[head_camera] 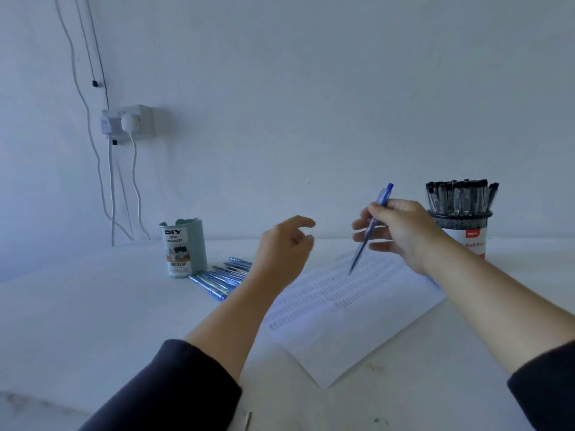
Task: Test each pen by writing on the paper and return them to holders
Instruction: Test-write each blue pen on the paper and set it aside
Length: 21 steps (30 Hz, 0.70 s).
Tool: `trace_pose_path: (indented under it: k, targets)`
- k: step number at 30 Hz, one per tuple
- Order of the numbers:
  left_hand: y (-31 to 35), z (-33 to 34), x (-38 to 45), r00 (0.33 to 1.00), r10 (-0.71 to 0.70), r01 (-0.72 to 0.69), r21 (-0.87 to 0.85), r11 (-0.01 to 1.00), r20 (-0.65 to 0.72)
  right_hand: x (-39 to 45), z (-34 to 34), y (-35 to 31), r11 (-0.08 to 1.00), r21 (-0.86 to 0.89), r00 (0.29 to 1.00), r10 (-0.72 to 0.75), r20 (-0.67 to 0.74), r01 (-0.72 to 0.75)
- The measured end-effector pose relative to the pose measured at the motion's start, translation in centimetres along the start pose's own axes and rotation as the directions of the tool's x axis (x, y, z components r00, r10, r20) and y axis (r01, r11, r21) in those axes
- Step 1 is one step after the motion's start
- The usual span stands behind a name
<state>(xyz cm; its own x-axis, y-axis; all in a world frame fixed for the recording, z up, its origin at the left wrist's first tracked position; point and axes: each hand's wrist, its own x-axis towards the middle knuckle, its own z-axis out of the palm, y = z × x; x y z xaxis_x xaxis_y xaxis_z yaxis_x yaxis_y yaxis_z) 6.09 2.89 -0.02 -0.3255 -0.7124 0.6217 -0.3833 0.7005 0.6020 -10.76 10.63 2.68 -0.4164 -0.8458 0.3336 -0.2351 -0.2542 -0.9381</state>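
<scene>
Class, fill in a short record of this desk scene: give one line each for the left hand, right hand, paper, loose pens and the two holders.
left hand: raised over the table, fingers loosely curled, holding nothing
right hand: grips a blue pen, tip down, above the paper
paper: flat on the table, rows of scribbles
loose blue pens: lying beside the teal desk organizer
mesh holder: packed with black pens

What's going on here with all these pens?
A person is trying out pens on a sheet of paper already covered in rows of scribbles. The right hand holds a blue pen above it; the left hand hovers empty. More blue pens lie beside a green organizer.
</scene>
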Motion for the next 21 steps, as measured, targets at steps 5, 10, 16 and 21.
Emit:
trace_pose_path:
  k: [5, 10, 16, 21]
  targets:
    - [-5.5, -4.1, 1.7, 0.952, -0.305, 0.268, 0.436, 0.859, 0.014, 0.3, -3.5, 0.5, 0.967, -0.237, 0.995, 0.096, 0.009, -0.091]
    - [-6.6, -4.0, 0.9, 0.887, -0.393, 0.172, 0.617, 0.768, 0.241, 0.9, -6.2, 2.5, 0.673, -0.718, 0.976, 0.217, -0.035, -0.175]
    - [-6.5, -3.6, 0.8, 0.916, -0.321, 0.087, 0.663, 0.744, 0.241, 0.7, -6.1, 4.0, 0.259, -0.948, 0.976, 0.158, -0.15, -0.188]
    - [-6.3, -3.8, 0.5, 0.926, -0.292, 0.079, 0.635, 0.768, 0.238, 0.0, -5.0, 3.7, 0.212, -0.958, 0.979, 0.104, -0.173, -0.191]
